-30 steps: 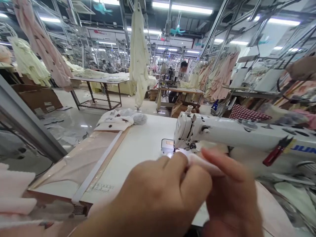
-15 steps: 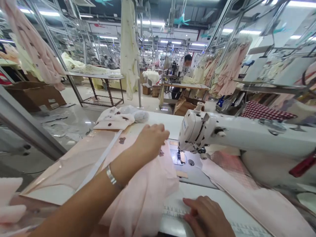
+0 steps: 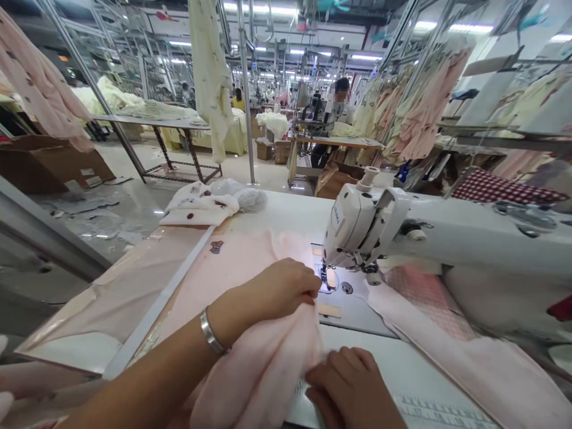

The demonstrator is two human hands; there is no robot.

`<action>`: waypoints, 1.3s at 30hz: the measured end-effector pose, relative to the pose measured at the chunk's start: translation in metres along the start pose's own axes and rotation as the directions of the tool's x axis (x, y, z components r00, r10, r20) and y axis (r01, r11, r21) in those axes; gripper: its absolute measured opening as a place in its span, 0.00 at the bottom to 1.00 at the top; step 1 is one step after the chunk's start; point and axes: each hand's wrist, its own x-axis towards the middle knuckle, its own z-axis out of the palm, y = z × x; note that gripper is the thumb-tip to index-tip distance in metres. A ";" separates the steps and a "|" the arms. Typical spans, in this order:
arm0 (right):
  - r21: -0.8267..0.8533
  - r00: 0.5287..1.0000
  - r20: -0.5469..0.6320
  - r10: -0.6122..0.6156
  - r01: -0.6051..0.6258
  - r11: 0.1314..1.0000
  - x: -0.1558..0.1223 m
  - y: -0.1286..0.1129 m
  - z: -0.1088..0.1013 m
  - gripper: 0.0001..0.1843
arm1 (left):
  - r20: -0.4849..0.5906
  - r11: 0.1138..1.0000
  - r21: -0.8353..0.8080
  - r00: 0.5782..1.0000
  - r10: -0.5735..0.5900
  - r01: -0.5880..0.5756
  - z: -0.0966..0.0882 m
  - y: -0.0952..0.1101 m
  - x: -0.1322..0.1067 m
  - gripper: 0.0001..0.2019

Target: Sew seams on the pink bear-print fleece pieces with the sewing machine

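Observation:
A pale pink garment (image 3: 250, 268) with small printed motifs lies across the white sewing table (image 3: 286, 214). My left hand (image 3: 277, 292), with a silver bracelet on the wrist, pinches the garment's edge just left of the needle. My right hand (image 3: 353, 387) rests low at the table's front edge, fingers curled on the same pink cloth. The white sewing machine (image 3: 402, 232) stands to the right, its lit needle area (image 3: 328, 277) close to my left fingers.
A second strip of pink fabric (image 3: 447, 351) runs under the machine arm to the right. A folded spotted garment pile (image 3: 201, 205) sits at the table's far left corner. Hanging garments, tables and a seated person (image 3: 339, 104) fill the background.
My left hand has drawn back from the far side of the cloth toward the needle and pinched the edge. My right hand has slid left onto the fabric.

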 end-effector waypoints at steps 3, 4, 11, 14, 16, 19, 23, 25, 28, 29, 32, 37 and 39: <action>-0.077 0.989 -0.113 -0.093 0.085 0.993 0.004 -0.011 0.013 0.14 | -0.047 1.000 0.013 0.999 -0.002 0.003 0.026 -0.005 0.001 0.04; -0.093 0.983 -0.132 -0.124 0.113 0.989 0.007 -0.014 0.015 0.15 | -0.062 1.000 0.008 0.998 -0.012 0.012 0.034 -0.007 0.001 0.04; 0.140 0.970 -0.200 -0.140 0.170 0.976 0.015 -0.008 -0.009 0.14 | -0.101 0.998 -0.050 0.994 -0.035 0.030 0.040 -0.006 -0.007 0.05; -0.010 0.959 -0.181 -0.218 0.220 0.976 0.011 0.000 -0.017 0.13 | -0.072 0.998 -0.059 0.997 -0.039 0.034 0.033 -0.008 -0.005 0.05; -0.080 0.953 -0.176 -0.248 0.238 0.968 0.009 0.003 -0.016 0.13 | -0.043 0.998 -0.049 0.998 -0.049 0.047 0.030 -0.009 -0.002 0.04; -0.091 0.953 -0.159 -0.260 0.248 0.964 0.005 0.003 -0.011 0.15 | -0.022 0.996 0.017 0.996 -0.090 0.091 0.029 -0.006 0.005 0.05; -0.091 0.949 -0.157 -0.274 0.262 0.961 0.004 0.004 -0.012 0.16 | -0.028 0.973 0.137 0.982 -0.185 0.187 0.038 0.015 0.007 0.06; -0.097 0.948 -0.145 -0.285 0.273 0.957 0.005 0.007 -0.016 0.16 | -0.007 0.961 0.161 0.974 -0.225 0.224 0.044 0.029 0.000 0.06; -0.119 0.943 -0.121 -0.310 0.296 0.948 0.007 0.013 -0.022 0.16 | -0.011 0.960 0.138 0.969 -0.245 0.245 0.051 0.040 -0.016 0.06; -0.124 0.941 -0.123 -0.315 0.300 0.946 0.009 0.014 -0.023 0.16 | -0.026 0.964 0.109 0.971 -0.239 0.241 0.051 0.039 -0.020 0.09; -0.122 0.934 -0.153 -0.323 0.306 0.944 0.015 0.018 -0.023 0.17 | -0.098 0.974 -0.021 0.970 -0.224 0.223 0.049 0.026 -0.023 0.11; -0.142 0.921 -0.194 -0.338 0.314 0.939 0.022 0.026 -0.019 0.16 | -0.150 0.978 -0.109 0.970 -0.192 0.177 0.042 0.001 -0.008 0.09; -0.138 0.930 -0.176 -0.324 0.302 0.943 0.022 0.029 -0.016 0.16 | -0.134 0.984 -0.099 0.978 -0.163 0.150 0.041 -0.003 -0.004 0.09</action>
